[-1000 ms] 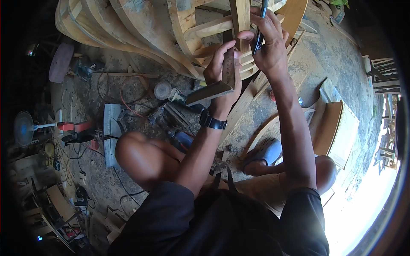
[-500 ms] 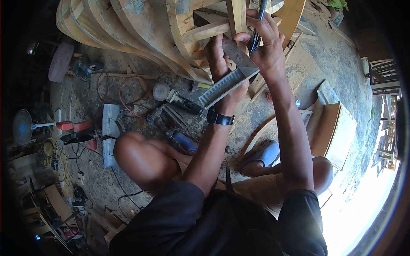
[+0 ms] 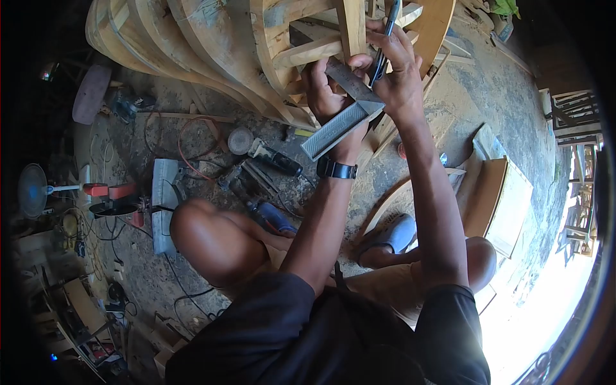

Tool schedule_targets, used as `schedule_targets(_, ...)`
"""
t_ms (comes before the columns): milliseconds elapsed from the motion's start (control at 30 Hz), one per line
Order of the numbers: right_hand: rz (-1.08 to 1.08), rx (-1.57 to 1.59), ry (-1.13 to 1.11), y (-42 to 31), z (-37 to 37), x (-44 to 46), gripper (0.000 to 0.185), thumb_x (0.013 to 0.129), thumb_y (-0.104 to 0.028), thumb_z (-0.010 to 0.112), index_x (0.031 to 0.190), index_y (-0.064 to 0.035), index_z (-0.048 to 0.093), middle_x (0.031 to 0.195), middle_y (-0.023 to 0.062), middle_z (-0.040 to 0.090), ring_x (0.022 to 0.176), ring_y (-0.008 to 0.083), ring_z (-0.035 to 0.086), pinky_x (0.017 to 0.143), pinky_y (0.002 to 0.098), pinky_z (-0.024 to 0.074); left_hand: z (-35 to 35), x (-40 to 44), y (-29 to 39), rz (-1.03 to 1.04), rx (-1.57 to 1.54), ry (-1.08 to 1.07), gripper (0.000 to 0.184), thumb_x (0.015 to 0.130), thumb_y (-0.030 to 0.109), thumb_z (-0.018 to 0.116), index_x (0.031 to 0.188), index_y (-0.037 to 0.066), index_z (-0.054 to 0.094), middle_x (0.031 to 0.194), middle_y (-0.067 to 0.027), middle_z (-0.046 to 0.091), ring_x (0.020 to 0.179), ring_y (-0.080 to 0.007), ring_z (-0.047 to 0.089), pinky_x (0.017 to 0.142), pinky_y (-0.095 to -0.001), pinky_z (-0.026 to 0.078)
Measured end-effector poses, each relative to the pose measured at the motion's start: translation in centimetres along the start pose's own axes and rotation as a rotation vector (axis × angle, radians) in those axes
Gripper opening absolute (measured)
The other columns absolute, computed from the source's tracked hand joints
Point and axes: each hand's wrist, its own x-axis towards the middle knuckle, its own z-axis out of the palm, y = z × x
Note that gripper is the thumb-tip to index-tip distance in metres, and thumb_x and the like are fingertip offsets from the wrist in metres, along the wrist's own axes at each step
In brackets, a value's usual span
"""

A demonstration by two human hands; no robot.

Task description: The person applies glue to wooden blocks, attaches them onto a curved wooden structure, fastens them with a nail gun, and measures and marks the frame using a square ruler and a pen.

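Note:
A metal try square [image 3: 340, 125] lies tilted across my left hand [image 3: 326, 96], its blade reaching up toward a wooden bar [image 3: 351, 29]. The fingers of my left hand are wrapped round the blade near that bar. My right hand [image 3: 401, 80] grips a dark pen [image 3: 384, 45], with its thumb close to the bar's lower end. Both hands are at the curved wooden frame [image 3: 263, 51], which has several ribs and crosspieces. A watch is on my left wrist.
Power tools [image 3: 276, 158] and a blue-bodied tool [image 3: 273, 215] lie on the floor before my knees, among cords. A fan [image 3: 32, 191] stands at far left. At right is a wooden box [image 3: 491, 199]; a curved wood strip [image 3: 388, 202] lies by my foot.
The try square has turned from upright along the bar to a slant, showing its broad handle. My left hand has shifted with it, and my right hand has moved slightly left, still holding the pen.

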Motion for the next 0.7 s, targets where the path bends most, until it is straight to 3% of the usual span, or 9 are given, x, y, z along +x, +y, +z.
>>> schedule_targets(100, 0.009, -0.063, -0.062, -0.4, -0.8, 0.5, 0.047, 0.070, -0.020, 0.089, 0.114, -0.0158, 0.072, 0.129, -0.0001, 0.069, 0.123, 0.0259, 0.061, 0.091, 0.0453, 0.0386, -0.2, 0.1, 0.2, -0.078, 0.002, -0.019, 0.061, 0.080, -0.005, 0.080, 0.133, -0.002, 0.048, 0.117, -0.0112, 0.062, 0.108, -0.0181, 0.064, 0.095, -0.0331, 0.057)
schedule_targets(200, -0.055, -0.121, -0.077, -1.3, -1.7, 1.3, 0.049, 0.070, -0.015, 0.087, 0.116, -0.0133, 0.072, 0.124, 0.0062, 0.070, 0.119, 0.0301, 0.063, 0.093, 0.0472, 0.0445, -0.1, 0.3, 0.9, -0.094, -0.074, -0.002, 0.059, 0.080, -0.005, 0.080, 0.131, -0.002, 0.050, 0.120, -0.0121, 0.063, 0.110, -0.0182, 0.064, 0.097, -0.0325, 0.056)
schedule_targets(267, 0.023, 0.016, -0.104, -1.9, -2.1, 1.8, 0.047, 0.074, -0.008, 0.081, 0.119, -0.0105, 0.071, 0.119, 0.0136, 0.069, 0.114, 0.0347, 0.063, 0.095, 0.0465, 0.0499, -0.1, 0.5, 1.4, -0.116, -0.157, 0.014, 0.059, 0.080, -0.004, 0.080, 0.131, -0.002, 0.050, 0.121, -0.0125, 0.063, 0.110, -0.0180, 0.064, 0.097, -0.0323, 0.056)
schedule_targets(367, 0.081, -0.065, -0.190, -2.0, -2.3, 2.4, 0.048, 0.076, -0.001, 0.076, 0.123, -0.0090, 0.069, 0.115, 0.0181, 0.069, 0.112, 0.0373, 0.063, 0.096, 0.0447, 0.0518, -0.4, 0.5, 1.7, -0.104, 0.038, -0.028, 0.056, 0.083, -0.006, 0.078, 0.132, -0.003, 0.051, 0.125, -0.0132, 0.063, 0.111, -0.0175, 0.064, 0.097, -0.0309, 0.055)
schedule_targets(567, 0.027, -0.011, -0.321, -1.7, -2.7, 4.0, 0.051, 0.081, 0.001, 0.070, 0.130, -0.0095, 0.065, 0.127, 0.0152, 0.067, 0.117, 0.0363, 0.063, 0.100, 0.0437, 0.0505, -0.4, 0.6, 1.6, -0.255, -0.183, -0.073, 0.048, 0.087, -0.007, 0.075, 0.130, -0.002, 0.054, 0.125, -0.0133, 0.067, 0.111, -0.0173, 0.064, 0.097, -0.0312, 0.053)
schedule_targets(633, 0.009, -0.070, -0.331, -1.3, -2.7, 4.0, 0.049, 0.085, -0.002, 0.071, 0.132, -0.0089, 0.063, 0.138, 0.0157, 0.063, 0.119, 0.0366, 0.063, 0.102, 0.0435, 0.0508, -0.2, 0.5, 0.2, -0.112, -0.167, -0.052, 0.046, 0.088, -0.003, 0.076, 0.129, -0.001, 0.055, 0.123, -0.0126, 0.068, 0.109, -0.0159, 0.064, 0.096, -0.0311, 0.053)
schedule_targets(700, 0.007, -0.019, -0.388, -1.3, -3.0, 4.2, 0.044, 0.084, -0.005, 0.073, 0.127, -0.0038, 0.062, 0.140, 0.0170, 0.061, 0.125, 0.0391, 0.059, 0.105, 0.0458, 0.0480, -0.9, 0.5, 0.7, -0.164, -0.033, -0.070, 0.043, 0.090, -0.001, 0.075, 0.128, -0.001, 0.056, 0.118, -0.0111, 0.069, 0.105, -0.0148, 0.064, 0.092, -0.0300, 0.052)
